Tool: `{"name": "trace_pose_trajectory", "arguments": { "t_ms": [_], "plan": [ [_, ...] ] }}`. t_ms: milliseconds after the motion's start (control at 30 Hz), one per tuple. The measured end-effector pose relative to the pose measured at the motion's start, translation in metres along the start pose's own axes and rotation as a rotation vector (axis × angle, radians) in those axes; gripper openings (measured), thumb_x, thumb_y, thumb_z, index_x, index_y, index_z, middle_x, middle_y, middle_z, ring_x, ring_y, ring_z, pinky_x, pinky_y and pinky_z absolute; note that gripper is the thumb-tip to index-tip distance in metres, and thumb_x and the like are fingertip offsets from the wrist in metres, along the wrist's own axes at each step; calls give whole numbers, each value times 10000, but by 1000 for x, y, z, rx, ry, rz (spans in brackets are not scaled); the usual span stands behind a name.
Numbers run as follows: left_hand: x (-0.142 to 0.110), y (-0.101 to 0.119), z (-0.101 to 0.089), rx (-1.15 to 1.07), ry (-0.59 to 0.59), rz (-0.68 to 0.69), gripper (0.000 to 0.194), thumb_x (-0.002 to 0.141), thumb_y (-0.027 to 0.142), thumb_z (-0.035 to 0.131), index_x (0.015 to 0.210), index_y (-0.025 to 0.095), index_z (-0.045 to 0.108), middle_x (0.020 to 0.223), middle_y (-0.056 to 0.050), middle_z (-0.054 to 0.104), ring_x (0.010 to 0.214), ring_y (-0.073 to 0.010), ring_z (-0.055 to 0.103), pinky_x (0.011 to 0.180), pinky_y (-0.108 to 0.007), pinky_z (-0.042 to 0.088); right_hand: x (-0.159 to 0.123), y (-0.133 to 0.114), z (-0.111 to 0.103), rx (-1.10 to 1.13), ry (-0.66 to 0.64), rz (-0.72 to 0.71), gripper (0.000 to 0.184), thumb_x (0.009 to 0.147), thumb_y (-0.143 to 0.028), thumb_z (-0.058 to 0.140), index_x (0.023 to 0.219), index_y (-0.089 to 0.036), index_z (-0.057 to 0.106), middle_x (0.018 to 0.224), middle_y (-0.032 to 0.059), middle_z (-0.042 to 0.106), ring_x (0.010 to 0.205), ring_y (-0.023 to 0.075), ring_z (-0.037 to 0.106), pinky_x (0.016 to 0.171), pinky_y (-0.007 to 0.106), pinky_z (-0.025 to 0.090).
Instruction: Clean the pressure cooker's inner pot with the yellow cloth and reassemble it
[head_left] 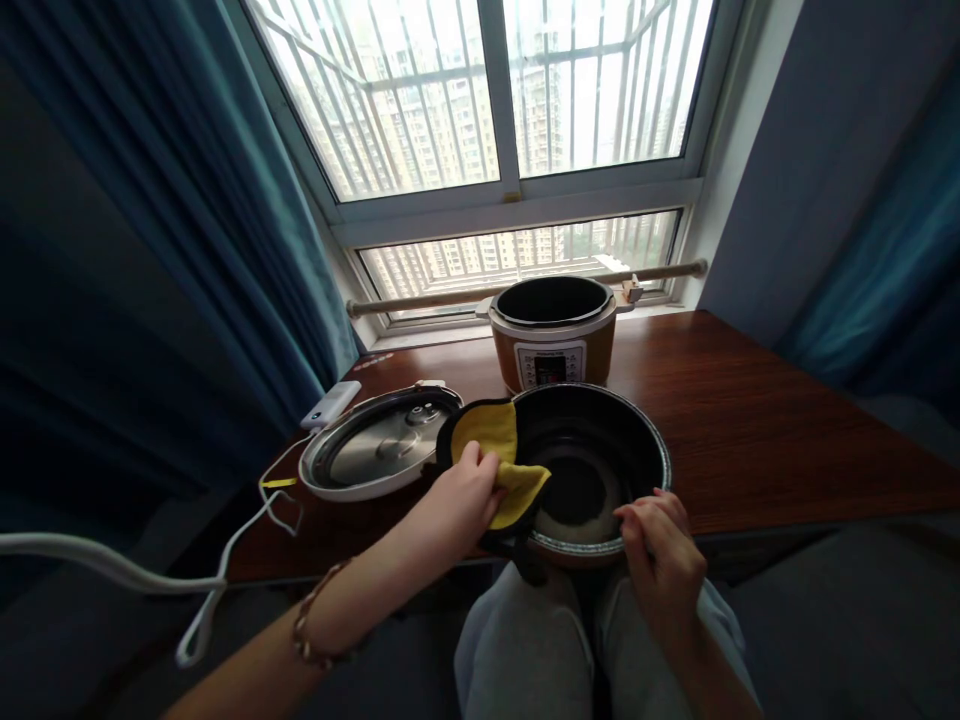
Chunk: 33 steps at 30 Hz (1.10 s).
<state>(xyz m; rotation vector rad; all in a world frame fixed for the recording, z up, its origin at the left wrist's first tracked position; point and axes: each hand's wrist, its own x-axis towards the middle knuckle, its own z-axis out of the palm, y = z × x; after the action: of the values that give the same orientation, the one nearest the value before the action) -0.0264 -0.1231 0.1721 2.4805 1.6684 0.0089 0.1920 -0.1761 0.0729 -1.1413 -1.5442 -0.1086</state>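
A round dark inner pot (577, 440) with a bright metal rim sits at the table's front edge, above my knees. My right hand (660, 540) pinches its near right rim, thumb and fingers closed on it. With my left hand (472, 485) I grip a yellow cloth (491, 430) edged in black, folded over the pot's left rim. Behind the pot stands the pressure cooker body (553, 345), brown and white with a control panel on its front. To the left lies the cooker's lid (382, 445), its metal underside facing up.
A white power strip (330, 405) rests at the table's left, and its white cable (240, 540) hangs over the front left edge. Blue curtains (225, 180) flank the window. The brown wooden table (787, 430) extends to the right.
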Motion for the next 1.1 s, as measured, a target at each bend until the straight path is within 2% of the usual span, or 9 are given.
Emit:
{"name": "trace_pose_trajectory", "arguments": {
  "t_ms": [167,267,367,467,633,767,833,933,1100],
  "plan": [
    [-33,38,21,-44,159,20,211,831,92,359,953,164,514,984,-76,492,853,-178,555,783,-314,475,-1,1,-1,-12,-43,1,136,831,-107,465,792,-178,575,710,0,569,719,132,538,901,416,389],
    [-43,60,33,-104,207,22,232,837,116,386,1014,171,527,996,-88,526,879,-205,565,767,-347,498,4,-5,-7,-47,-8,23,166,836,-126,472,946,-176,585,893,38,623,874,158,571,905,377,410],
    [-46,76,41,-201,277,36,293,835,153,432,1120,154,500,1018,-107,560,892,-234,579,762,-382,512,17,-23,-18,-114,45,72,311,845,-146,466,1152,-157,511,1109,80,587,1027,174,546,887,316,433],
    [-48,81,40,-370,303,136,355,853,169,412,1203,121,452,1070,-127,586,972,-233,579,833,-373,500,32,-49,-28,-86,-74,-43,345,848,-122,433,1188,-154,484,1149,79,572,1070,168,530,910,298,432],
    [-60,60,18,-698,221,248,376,858,149,402,1229,156,459,1114,-91,613,981,-159,598,867,-248,477,40,-84,-18,-122,-385,-189,354,862,-146,399,1205,-122,484,1099,94,607,1010,185,564,887,316,459],
    [-60,31,13,-854,318,21,229,867,242,426,1014,184,592,895,-42,669,747,-141,635,696,-233,520,33,-91,7,-202,-555,-85,412,863,-275,458,1250,-132,467,1052,101,626,911,235,583,820,395,479],
    [-52,17,19,-852,481,-78,228,864,284,435,994,184,594,919,-47,661,801,-158,633,727,-263,518,29,-90,16,-239,-602,-65,458,839,-310,511,1264,-145,464,1027,98,637,857,241,585,783,404,479],
    [-32,3,37,-752,681,-107,328,847,287,450,1145,170,524,1204,-87,558,1136,-203,503,987,-364,391,26,-85,23,-278,-641,-98,439,818,-268,554,1241,-170,493,970,80,656,791,224,584,732,379,469],
    [-1,-7,72,-764,628,-226,606,812,354,487,1333,87,329,1416,-159,323,1326,-236,262,1097,-407,215,24,-75,20,-255,-650,-157,342,811,-178,559,1152,-174,551,942,51,657,769,193,575,700,337,439]
  ]
}}
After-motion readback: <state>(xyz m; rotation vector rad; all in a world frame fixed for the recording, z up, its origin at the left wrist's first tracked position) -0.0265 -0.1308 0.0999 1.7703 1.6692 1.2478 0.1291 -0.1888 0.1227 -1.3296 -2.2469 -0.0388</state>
